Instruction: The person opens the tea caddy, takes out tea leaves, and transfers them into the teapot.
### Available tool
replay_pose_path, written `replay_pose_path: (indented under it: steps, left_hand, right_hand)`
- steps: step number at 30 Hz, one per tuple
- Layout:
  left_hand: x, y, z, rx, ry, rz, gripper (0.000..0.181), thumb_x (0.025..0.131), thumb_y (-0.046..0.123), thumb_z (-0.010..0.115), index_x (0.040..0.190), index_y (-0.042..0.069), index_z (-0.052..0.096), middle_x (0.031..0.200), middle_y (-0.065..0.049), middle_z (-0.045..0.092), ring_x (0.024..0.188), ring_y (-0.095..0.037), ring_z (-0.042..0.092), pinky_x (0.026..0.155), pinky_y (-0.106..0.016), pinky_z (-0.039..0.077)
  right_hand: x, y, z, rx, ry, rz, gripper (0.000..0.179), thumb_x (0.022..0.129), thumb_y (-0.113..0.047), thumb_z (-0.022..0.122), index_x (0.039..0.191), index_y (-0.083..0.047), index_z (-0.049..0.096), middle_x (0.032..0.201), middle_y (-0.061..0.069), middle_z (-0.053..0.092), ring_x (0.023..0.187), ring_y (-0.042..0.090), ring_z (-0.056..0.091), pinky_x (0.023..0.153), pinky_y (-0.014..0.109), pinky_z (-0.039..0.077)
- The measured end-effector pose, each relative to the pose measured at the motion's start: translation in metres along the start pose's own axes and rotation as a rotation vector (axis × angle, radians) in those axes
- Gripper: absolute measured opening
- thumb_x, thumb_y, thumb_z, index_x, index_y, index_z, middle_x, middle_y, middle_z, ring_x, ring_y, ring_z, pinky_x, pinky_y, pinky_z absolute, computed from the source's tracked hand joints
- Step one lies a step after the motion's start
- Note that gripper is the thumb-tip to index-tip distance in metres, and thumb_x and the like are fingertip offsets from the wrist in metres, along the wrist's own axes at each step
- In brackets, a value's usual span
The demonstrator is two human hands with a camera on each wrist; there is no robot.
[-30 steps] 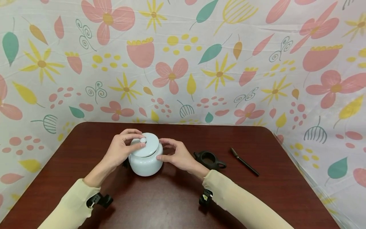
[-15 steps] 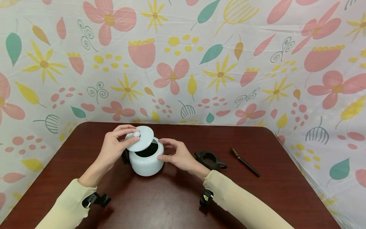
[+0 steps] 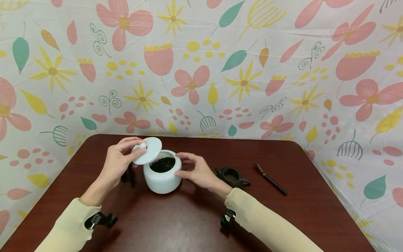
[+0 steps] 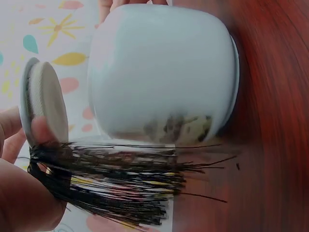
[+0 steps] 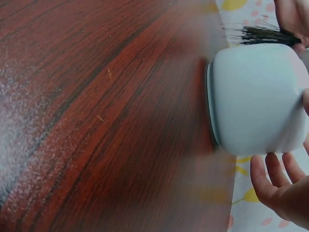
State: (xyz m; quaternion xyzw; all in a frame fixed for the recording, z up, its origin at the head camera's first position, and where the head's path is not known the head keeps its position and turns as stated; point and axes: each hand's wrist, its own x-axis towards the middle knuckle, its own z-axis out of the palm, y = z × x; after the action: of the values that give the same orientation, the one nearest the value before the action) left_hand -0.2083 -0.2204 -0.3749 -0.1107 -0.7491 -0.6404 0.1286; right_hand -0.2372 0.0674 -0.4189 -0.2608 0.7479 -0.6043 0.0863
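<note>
My left hand (image 3: 117, 157) pinches the white lid (image 3: 152, 151) by its knob, tilted above and left of the jar's mouth. A black tassel (image 4: 116, 181) hangs from the lid, and its pale inner ring (image 4: 49, 101) shows in the left wrist view. The white ceramic jar (image 3: 162, 182) stands upright on the table, uncovered, with dark loose tea leaves (image 3: 162, 165) inside. Around the jar's right side, my right hand (image 3: 199, 171) holds it between thumb and fingers. Part of a dark printed picture (image 4: 181, 128) shows on the jar's side.
A small dark teapot (image 3: 231, 182) without a lid sits just right of my right hand. Farther right lies a thin dark brush (image 3: 271, 180). The reddish-brown wooden table (image 3: 176, 224) ends at a flower-patterned cloth (image 3: 201, 119) behind.
My left hand has lifted the lid off the jar and carried it left, so the tea leaves inside now show. My right hand stays on the jar.
</note>
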Motion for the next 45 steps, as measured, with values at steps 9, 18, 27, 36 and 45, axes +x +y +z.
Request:
replay_pose_path:
  steps: [9, 18, 27, 36, 45]
  left_hand:
    - [-0.007, -0.005, -0.019, 0.099, 0.014, -0.05, 0.033, 0.098, 0.019, 0.08, 0.123, -0.002, 0.075, 0.127, -0.002, 0.062, 0.068, -0.012, 0.052, 0.048, -0.026, 0.044]
    - [-0.018, -0.025, -0.044, 0.306, 0.016, 0.001, 0.031, 0.097, 0.017, 0.081, 0.122, -0.001, 0.076, 0.127, -0.005, 0.064, 0.105, -0.006, 0.058, 0.067, -0.019, 0.051]
    - [-0.027, -0.049, -0.07, 0.408, 0.001, 0.006, 0.026, 0.096, 0.018, 0.082, 0.115, 0.002, 0.078, 0.12, -0.004, 0.069, 0.111, 0.002, 0.056, 0.086, -0.012, 0.045]
    - [-0.031, -0.062, -0.09, 0.506, -0.055, -0.059, 0.029, 0.097, 0.024, 0.081, 0.117, 0.004, 0.079, 0.124, -0.009, 0.069, 0.111, 0.007, 0.051, 0.082, -0.013, 0.047]
    - [-0.03, -0.074, -0.092, 0.521, -0.094, -0.067, 0.028, 0.094, 0.018, 0.083, 0.116, 0.001, 0.079, 0.128, -0.017, 0.068, 0.111, 0.009, 0.049, 0.083, -0.013, 0.046]
  right_hand:
    - [-0.001, 0.0, -0.001, 0.0, 0.006, 0.008, 0.057, 0.09, -0.003, 0.083, 0.143, -0.004, 0.063, 0.139, 0.013, 0.064, 0.123, 0.033, 0.062, 0.091, 0.041, 0.058]
    - [0.0, -0.002, 0.001, -0.008, 0.003, -0.009, 0.056, 0.09, -0.004, 0.083, 0.142, -0.003, 0.063, 0.138, 0.011, 0.065, 0.12, 0.029, 0.063, 0.086, 0.034, 0.058]
    - [0.003, 0.002, 0.002, -0.026, 0.002, -0.011, 0.057, 0.089, -0.004, 0.084, 0.142, -0.003, 0.064, 0.138, 0.011, 0.065, 0.119, 0.028, 0.064, 0.091, 0.047, 0.057]
    - [0.001, 0.001, 0.0, -0.032, 0.002, 0.003, 0.057, 0.089, -0.005, 0.084, 0.142, -0.005, 0.064, 0.139, 0.012, 0.064, 0.12, 0.028, 0.063, 0.09, 0.044, 0.058]
    - [0.001, 0.001, -0.001, -0.03, -0.003, -0.001, 0.056, 0.09, -0.004, 0.084, 0.142, -0.004, 0.063, 0.139, 0.01, 0.064, 0.12, 0.026, 0.063, 0.088, 0.037, 0.059]
